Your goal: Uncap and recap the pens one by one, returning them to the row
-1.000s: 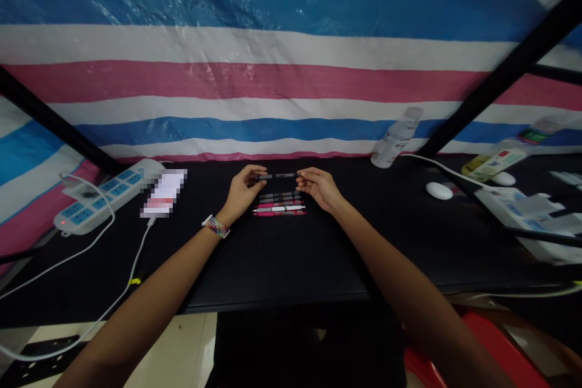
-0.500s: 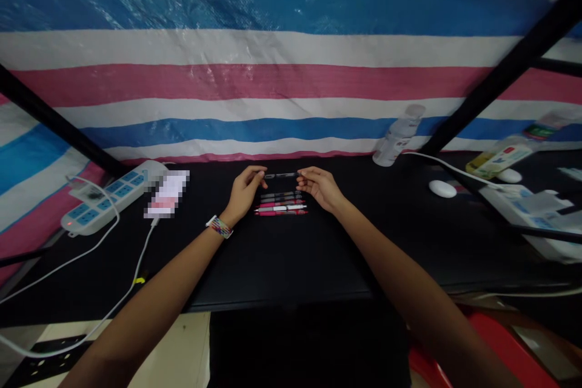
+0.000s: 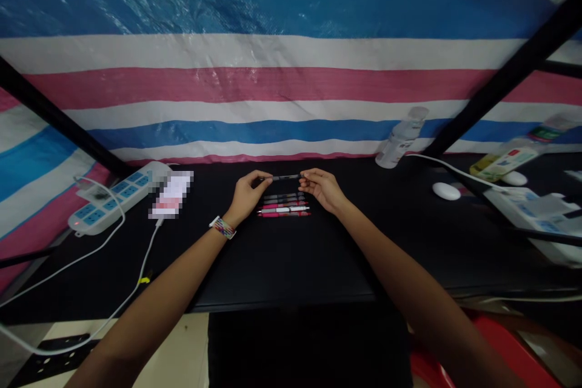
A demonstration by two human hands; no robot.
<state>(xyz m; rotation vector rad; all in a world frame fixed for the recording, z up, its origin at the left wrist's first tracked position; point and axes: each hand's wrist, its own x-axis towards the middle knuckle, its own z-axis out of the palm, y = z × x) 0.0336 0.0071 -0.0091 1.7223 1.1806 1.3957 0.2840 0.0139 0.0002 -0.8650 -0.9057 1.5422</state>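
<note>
Red plastic item (image 3: 504,345), lower right, nearest the wearer; its full form is out of sight.

Tabletop (image 3: 291,267), black, bare along its near middle.

Wristband (image 3: 222,227), multicoloured, on the left wrist.

Pens, one close row, lying crosswise: red pen (image 3: 285,214) nearest, white pen (image 3: 293,210) behind it, dark pens (image 3: 279,200) at the far side (too tightly set to count surely).

Held pen (image 3: 286,178), dark, one: just beyond the row, roughly parallel to it; whether it touches the surface cannot be told.

Left hand (image 3: 247,197): narrow grip, thumb and fingertip pinching the held pen's left end. Right hand (image 3: 325,188): narrow grip on the right end, lower fingers curled loosely.

Change noted: half a second ago the left thumb and fingers seemed looser about that end; now the thumb lies plainly across it. The row keeps its order. Judged from this, the pen is being steadied between both hands, not yet released.

Flanking: phone (image 3: 171,194), screen blurred out, and power strip (image 3: 93,212), left; white oval object (image 3: 446,191), right.

Farther: white-labelled bottle (image 3: 400,142), tilted in view; striped sheet (image 3: 291,82) behind all.
</note>
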